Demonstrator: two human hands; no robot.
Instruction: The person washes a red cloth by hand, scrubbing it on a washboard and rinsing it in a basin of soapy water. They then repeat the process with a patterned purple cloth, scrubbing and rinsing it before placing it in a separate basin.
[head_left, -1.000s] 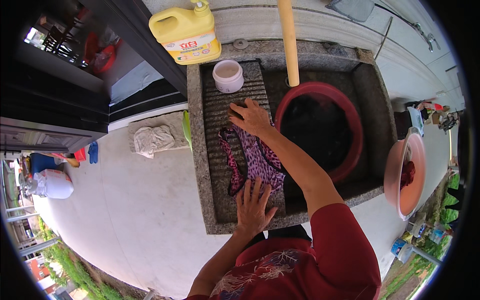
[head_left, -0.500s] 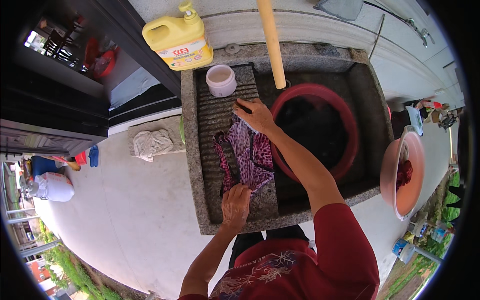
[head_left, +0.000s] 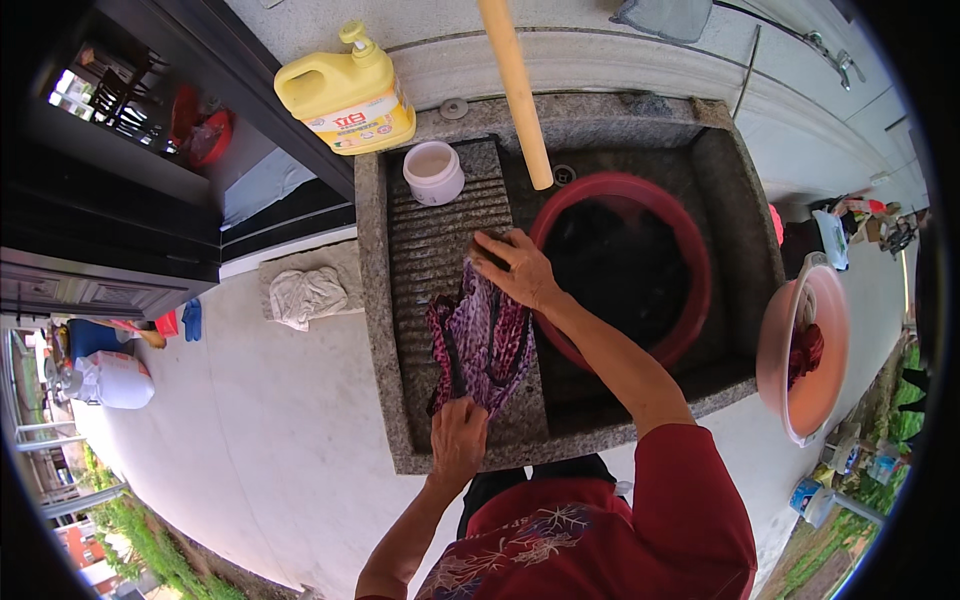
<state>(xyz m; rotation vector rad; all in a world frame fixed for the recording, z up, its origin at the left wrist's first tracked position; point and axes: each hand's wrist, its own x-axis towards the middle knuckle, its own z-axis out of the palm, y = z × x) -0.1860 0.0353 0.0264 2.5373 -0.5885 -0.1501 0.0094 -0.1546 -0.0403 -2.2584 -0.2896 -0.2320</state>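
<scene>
A purple and pink leopard-print garment [head_left: 485,335] with black trim lies stretched over the ribbed stone washboard [head_left: 430,225] on the sink's left side. At its lower end, my left hand [head_left: 459,440] is closed on the cloth. My right hand [head_left: 522,272] is at its upper end, fingers curled round a small dark brown block-like thing [head_left: 489,246], mostly hidden under the hand; its kind cannot be made out. Just right of the washboard, a red basin [head_left: 702,290] holds dark water with dark cloth in it.
A pale pink tub [head_left: 434,172] stands at the washboard's far end. On the sink's far left corner is a yellow pump jug [head_left: 345,95]. A wooden pole [head_left: 518,95] reaches into the sink [head_left: 750,200]. Right of it sits a pink basin [head_left: 778,340] with clothes; a white cloth [head_left: 305,295] lies left.
My right hand has moved down toward me, and the garment has bunched into a narrower shape. My left hand has shifted slightly left and down, still gripping the cloth.
</scene>
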